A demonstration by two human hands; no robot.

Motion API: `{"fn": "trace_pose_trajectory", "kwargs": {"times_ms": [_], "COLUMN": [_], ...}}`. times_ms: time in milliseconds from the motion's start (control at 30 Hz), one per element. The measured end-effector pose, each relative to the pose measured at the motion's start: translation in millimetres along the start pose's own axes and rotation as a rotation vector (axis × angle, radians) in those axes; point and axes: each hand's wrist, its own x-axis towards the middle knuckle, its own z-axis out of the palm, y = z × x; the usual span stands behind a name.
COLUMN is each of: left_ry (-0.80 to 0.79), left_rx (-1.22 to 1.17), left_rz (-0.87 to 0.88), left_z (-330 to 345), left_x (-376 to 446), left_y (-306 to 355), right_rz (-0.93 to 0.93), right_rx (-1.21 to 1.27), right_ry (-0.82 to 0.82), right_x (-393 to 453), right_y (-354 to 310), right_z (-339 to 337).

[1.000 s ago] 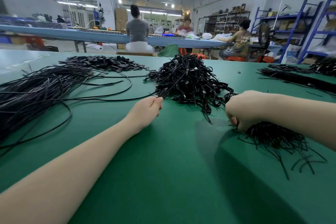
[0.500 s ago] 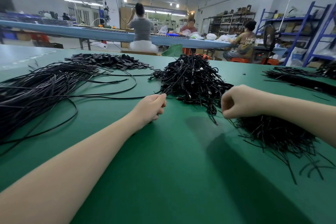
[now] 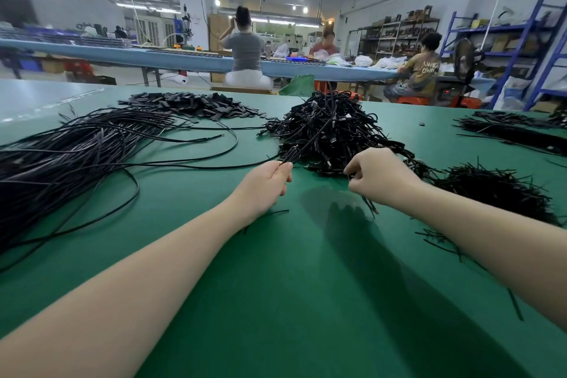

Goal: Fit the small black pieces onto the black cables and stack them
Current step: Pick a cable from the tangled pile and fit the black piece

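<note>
We pinch a thin glossy black cable (image 3: 310, 139) in our left hand (image 3: 265, 182), running toward the tangled pile (image 3: 331, 132) at twelve o'clock; right hand (image 3: 379, 176) grips slim black pieces (image 3: 368, 204).

Factory assembly floor, long worktables (image 3: 190, 60), seated workers (image 3: 247, 49), blue storage racks (image 3: 521, 40), cable heaps (image 3: 331, 129)

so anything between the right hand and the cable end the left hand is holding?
Nothing visible. The left hand pinches the cable end; the right hand, curled around something small and dark, is beside it, with only bare green table in the gap. The finished pile sits just behind.
</note>
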Motion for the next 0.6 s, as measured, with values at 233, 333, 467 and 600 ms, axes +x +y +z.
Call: {"fn": "trace_pose_trajectory", "kwargs": {"times_ms": [233, 333, 467, 600], "left_ry": [0.178, 0.313, 0.362, 0.318], "left_rx": [-0.252, -0.510, -0.621, -0.531], "left_rz": [-0.106, -0.178, -0.214, -0.201], "left_z": [-4.7, -14.5, -19.0, -15.5], "left_x": [3.5, 4.2, 4.3, 4.2], "left_y": [5.8, 7.7, 7.9, 6.8], "right_rz": [-0.092, -0.350, -0.493, -0.481], "right_rx": [0.529, 0.328, 0.066, -0.174], "right_ry": [-0.076, -0.035, -0.136, -0.077], "right_x": [-15.5, -22.8, -33.3, -45.2], "right_y": [-42.1, -75.6, -101.9, -80.0], "right_z": [12.7, 28.1, 47.0, 41.2]}}
